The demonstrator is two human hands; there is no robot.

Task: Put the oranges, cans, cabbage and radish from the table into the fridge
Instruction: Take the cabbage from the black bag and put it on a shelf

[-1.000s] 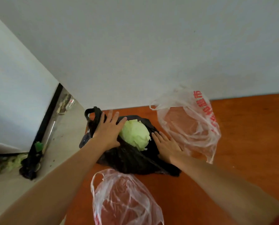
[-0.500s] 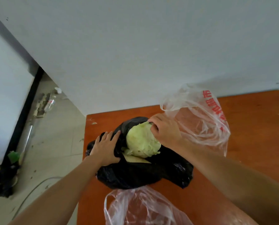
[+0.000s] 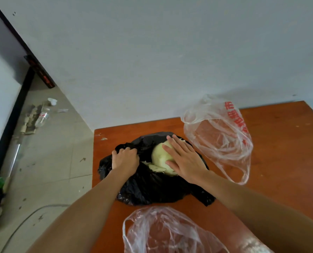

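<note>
Plastic filled the bottom edge of the frame: a clear bag (image 3: pixel 170 232), crumpled and cut off by the lower border, lay on the orange-brown table (image 3: pixel 279 161), and whatever it held could not be made out through the creases. Just above it, in the middle of the frame, a black bag (image 3: pixel 152 189) lay spread open near the table's left edge. The left hand (image 3: pixel 124 159) had its fingers clenched around a bunched fold of the black bag's rim at centre left. The right hand (image 3: pixel 184 161) lay flat, fingers straight and spread, its palm pressed on the cabbage (image 3: pixel 160 156). The cabbage, pale green, sat in the black bag's opening on the table; the hand hid most of its right side, and a loose leaf (image 3: pixel 156 168) showed at its lower edge. To the upper right, just beside the black bag, a second clear bag (image 3: pixel 219 134) stood puffed up; red Chinese characters (image 3: pixel 234 114) ran down its side, the top two reading 超市, the lower ones too folded to read. Beyond the table rose a plain pale wall (image 3: pixel 170 61). At the left of the frame, on the tiled floor (image 3: pixel 60 161), lay a clear bottle (image 3: pixel 42 116) among litter too blurred to name.
</note>
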